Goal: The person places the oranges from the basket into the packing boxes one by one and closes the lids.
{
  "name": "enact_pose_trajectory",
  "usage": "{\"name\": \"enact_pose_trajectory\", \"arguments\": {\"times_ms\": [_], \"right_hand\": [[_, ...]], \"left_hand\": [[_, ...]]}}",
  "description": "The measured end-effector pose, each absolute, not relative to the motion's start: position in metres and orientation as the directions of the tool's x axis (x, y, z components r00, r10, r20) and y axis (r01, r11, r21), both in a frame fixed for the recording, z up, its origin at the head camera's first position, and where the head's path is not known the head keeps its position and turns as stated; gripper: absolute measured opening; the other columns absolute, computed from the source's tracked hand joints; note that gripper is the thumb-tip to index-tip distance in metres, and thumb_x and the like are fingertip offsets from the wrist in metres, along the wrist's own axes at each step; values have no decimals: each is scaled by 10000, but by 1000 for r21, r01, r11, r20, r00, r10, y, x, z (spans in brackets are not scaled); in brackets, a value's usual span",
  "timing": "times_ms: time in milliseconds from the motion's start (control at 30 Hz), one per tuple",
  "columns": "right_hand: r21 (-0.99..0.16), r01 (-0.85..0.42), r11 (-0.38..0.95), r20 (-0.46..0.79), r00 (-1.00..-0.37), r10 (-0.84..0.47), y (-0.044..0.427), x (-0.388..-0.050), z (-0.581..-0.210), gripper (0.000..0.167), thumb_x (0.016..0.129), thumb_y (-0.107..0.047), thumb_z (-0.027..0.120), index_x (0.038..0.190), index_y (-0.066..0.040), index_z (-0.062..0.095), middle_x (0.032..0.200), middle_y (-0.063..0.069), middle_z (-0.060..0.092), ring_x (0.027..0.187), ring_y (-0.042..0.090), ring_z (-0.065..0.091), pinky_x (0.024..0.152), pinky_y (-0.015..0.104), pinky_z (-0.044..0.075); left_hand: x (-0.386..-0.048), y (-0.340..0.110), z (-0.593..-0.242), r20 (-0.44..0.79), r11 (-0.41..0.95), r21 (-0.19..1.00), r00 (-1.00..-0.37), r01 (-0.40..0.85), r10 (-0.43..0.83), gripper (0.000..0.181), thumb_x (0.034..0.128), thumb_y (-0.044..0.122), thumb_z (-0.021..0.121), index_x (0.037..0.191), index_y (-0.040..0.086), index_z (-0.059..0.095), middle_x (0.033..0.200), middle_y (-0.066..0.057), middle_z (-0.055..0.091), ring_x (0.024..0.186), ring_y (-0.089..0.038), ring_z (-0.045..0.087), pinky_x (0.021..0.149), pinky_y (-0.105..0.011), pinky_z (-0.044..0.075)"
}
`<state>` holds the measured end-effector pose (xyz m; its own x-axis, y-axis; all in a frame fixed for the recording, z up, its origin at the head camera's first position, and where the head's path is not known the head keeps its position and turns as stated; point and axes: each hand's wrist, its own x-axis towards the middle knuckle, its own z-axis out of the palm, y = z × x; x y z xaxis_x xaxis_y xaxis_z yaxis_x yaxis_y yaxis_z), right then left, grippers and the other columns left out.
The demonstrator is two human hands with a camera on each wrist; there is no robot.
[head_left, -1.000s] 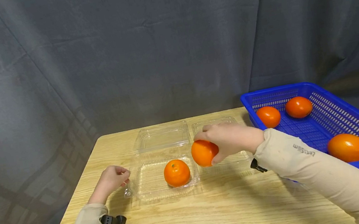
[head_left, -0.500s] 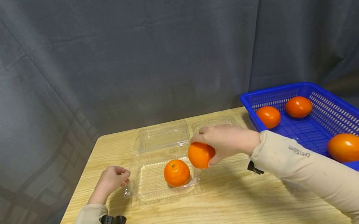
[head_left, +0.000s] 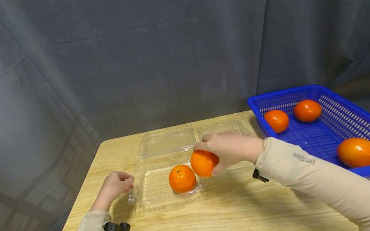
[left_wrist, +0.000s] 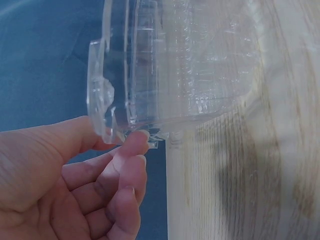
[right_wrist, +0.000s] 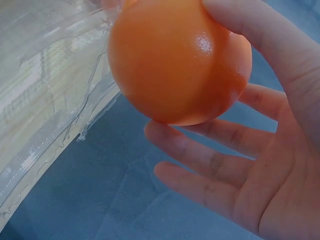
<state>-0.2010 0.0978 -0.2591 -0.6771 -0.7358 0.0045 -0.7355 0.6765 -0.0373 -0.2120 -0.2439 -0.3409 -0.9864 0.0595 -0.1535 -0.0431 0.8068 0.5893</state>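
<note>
My right hand (head_left: 229,149) holds an orange (head_left: 204,163) over the right rim of a clear plastic clamshell container (head_left: 153,190). In the right wrist view the thumb and fingers curve round this orange (right_wrist: 175,60). A second orange (head_left: 182,178), stem end up, sits inside the container on its right side. With thumb and index finger, my left hand (head_left: 114,185) pinches the container's left edge. The left wrist view shows that hand (left_wrist: 95,180) at a corner tab of the clear plastic wall (left_wrist: 145,75). The lid (head_left: 167,141) stands folded back behind the base.
A blue basket (head_left: 320,135) stands at the right with several orange fruits, among them one fruit (head_left: 359,151) near its front. Another clear container (head_left: 224,128) lies partly hidden behind my right hand. Wooden tabletop (head_left: 189,229) stretches along the front; a grey curtain (head_left: 174,52) hangs behind.
My right hand has moved slightly left with its orange, bringing it close beside the orange in the container. The left hand has stayed in place.
</note>
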Motion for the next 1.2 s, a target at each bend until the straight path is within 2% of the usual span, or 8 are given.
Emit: {"name": "enact_pose_trajectory", "arguments": {"times_ms": [1200], "right_hand": [[-89, -779, 621, 18, -625, -780, 84, -202, -268, 559, 673, -288, 810, 1161, -145, 578, 1018, 49, 612, 870, 175, 591, 804, 321, 514]], "left_hand": [[-212, -244, -340, -144, 809, 587, -988, -39, 57, 299, 907, 134, 508, 1040, -100, 637, 760, -117, 697, 635, -133, 601, 668, -350, 508]]}}
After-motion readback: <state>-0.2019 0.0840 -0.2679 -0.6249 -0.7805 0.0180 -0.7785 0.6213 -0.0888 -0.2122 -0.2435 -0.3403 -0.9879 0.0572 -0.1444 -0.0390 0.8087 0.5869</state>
